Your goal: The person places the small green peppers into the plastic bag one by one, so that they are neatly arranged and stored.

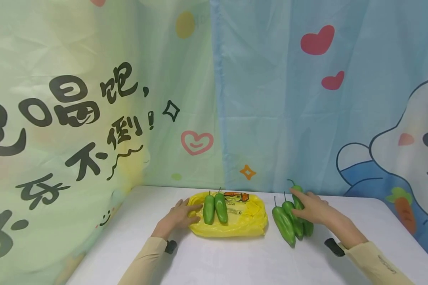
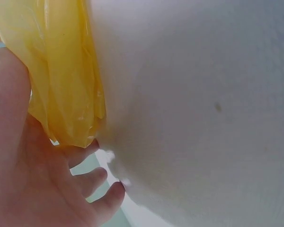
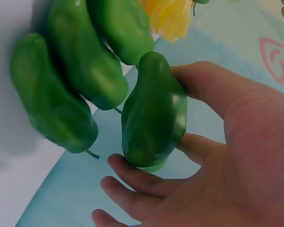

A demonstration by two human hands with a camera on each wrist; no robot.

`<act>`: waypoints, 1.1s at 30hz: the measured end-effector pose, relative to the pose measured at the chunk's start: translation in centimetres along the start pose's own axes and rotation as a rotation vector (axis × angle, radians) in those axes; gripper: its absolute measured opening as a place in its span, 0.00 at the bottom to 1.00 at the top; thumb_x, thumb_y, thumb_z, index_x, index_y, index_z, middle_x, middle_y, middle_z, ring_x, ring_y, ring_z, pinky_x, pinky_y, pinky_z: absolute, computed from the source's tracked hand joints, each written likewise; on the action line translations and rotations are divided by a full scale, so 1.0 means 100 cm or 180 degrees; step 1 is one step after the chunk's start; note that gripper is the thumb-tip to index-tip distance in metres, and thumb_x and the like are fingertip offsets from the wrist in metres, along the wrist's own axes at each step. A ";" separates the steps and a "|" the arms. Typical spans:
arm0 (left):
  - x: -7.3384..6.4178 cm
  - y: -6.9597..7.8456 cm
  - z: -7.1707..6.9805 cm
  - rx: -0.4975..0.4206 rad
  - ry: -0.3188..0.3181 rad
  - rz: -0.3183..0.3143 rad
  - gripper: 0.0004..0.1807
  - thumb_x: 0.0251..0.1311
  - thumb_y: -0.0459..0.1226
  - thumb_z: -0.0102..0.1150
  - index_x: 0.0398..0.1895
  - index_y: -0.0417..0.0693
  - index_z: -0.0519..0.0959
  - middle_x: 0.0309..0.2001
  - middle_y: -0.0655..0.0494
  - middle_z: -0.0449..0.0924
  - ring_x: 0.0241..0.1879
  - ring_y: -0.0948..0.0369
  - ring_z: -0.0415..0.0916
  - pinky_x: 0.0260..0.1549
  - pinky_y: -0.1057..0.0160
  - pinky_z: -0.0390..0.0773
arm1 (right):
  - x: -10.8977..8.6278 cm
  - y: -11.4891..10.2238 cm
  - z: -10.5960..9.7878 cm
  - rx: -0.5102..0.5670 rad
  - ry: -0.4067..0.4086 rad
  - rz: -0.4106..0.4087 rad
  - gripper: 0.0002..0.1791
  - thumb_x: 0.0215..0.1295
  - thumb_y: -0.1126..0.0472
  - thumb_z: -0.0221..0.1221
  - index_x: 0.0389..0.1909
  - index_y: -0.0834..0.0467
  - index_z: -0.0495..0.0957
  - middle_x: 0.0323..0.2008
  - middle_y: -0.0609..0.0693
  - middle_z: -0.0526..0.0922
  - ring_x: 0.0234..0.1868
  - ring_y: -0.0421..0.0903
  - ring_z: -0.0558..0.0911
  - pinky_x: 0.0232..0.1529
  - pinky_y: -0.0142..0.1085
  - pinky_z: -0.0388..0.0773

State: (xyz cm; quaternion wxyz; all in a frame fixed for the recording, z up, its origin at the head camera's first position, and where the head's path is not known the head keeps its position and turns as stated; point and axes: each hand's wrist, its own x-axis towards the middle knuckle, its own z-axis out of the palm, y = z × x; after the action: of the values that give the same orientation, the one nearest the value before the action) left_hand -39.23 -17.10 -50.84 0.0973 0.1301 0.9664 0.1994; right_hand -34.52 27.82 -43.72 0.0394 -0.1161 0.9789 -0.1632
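Observation:
My right hand (image 1: 312,208) holds a green pepper (image 3: 154,109) between thumb and fingers, its stem pointing up and away in the head view. Below and beside that hand lie three more green peppers (image 1: 284,226) side by side on the table, stems toward the back. On the left, my left hand (image 1: 180,213) rests at the left edge of a yellow plastic bag (image 1: 249,221), thumb and forefinger spread over it. The left wrist view shows crumpled bag film between the thumb and the loosely extended fingers (image 2: 106,201). Two green peppers (image 1: 209,209) lie on the bag.
A white table (image 1: 228,261) carries everything. Printed curtains (image 1: 178,87) stand right behind its back edge and along the left side. Dark wrist cameras (image 1: 334,247) hang beneath both forearms, close over the tabletop. The loose peppers lie just right of the bag.

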 end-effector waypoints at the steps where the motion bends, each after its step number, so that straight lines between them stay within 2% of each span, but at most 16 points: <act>1: 0.000 0.000 0.000 0.0003 0.0008 0.0009 0.28 0.68 0.51 0.58 0.71 0.62 0.72 0.78 0.37 0.52 0.78 0.34 0.43 0.73 0.29 0.48 | 0.001 -0.001 0.000 -0.0006 0.0000 -0.0011 0.42 0.67 0.50 0.61 0.75 0.64 0.58 0.60 0.82 0.67 0.60 0.81 0.69 0.50 0.78 0.68; 8: 0.001 -0.002 0.002 -0.0017 -0.0004 -0.0011 0.28 0.68 0.51 0.57 0.71 0.63 0.72 0.79 0.37 0.51 0.78 0.34 0.42 0.73 0.30 0.48 | 0.005 -0.014 -0.001 0.0045 -0.0085 0.0004 0.42 0.67 0.49 0.61 0.76 0.62 0.57 0.65 0.83 0.63 0.64 0.83 0.64 0.54 0.80 0.63; 15: 0.000 -0.003 0.003 -0.0020 0.0011 0.0001 0.28 0.68 0.51 0.57 0.71 0.63 0.72 0.79 0.37 0.52 0.78 0.34 0.43 0.73 0.29 0.49 | 0.010 -0.028 0.001 0.0068 -0.0131 -0.0032 0.42 0.68 0.47 0.61 0.76 0.61 0.57 0.64 0.79 0.68 0.63 0.78 0.68 0.54 0.78 0.66; 19: 0.000 -0.003 0.003 -0.0003 0.0012 0.0017 0.28 0.68 0.52 0.57 0.71 0.63 0.72 0.79 0.38 0.52 0.78 0.34 0.43 0.73 0.30 0.49 | 0.012 -0.034 0.003 0.0113 -0.0159 -0.0080 0.42 0.69 0.47 0.60 0.77 0.59 0.56 0.67 0.77 0.67 0.66 0.79 0.65 0.57 0.79 0.62; 26: 0.000 -0.002 0.002 0.0024 0.0025 0.0052 0.28 0.68 0.52 0.57 0.71 0.62 0.72 0.78 0.36 0.53 0.78 0.34 0.44 0.73 0.29 0.51 | 0.018 -0.044 0.005 0.0100 -0.0185 -0.0135 0.43 0.67 0.45 0.60 0.77 0.58 0.56 0.67 0.75 0.68 0.66 0.76 0.66 0.56 0.80 0.63; 33: 0.000 -0.002 0.001 0.0007 0.0014 0.0016 0.28 0.68 0.52 0.57 0.71 0.63 0.72 0.79 0.37 0.52 0.78 0.34 0.43 0.73 0.30 0.50 | 0.021 -0.052 0.008 0.0160 -0.0230 -0.0135 0.43 0.69 0.44 0.59 0.78 0.56 0.54 0.69 0.74 0.65 0.69 0.76 0.63 0.58 0.80 0.60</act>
State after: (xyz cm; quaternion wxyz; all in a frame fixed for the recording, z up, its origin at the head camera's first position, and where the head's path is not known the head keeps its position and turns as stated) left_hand -39.25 -17.27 -51.03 0.0945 0.1321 0.9665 0.1989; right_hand -35.37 22.25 -42.84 0.0742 -0.1416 0.9698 -0.1843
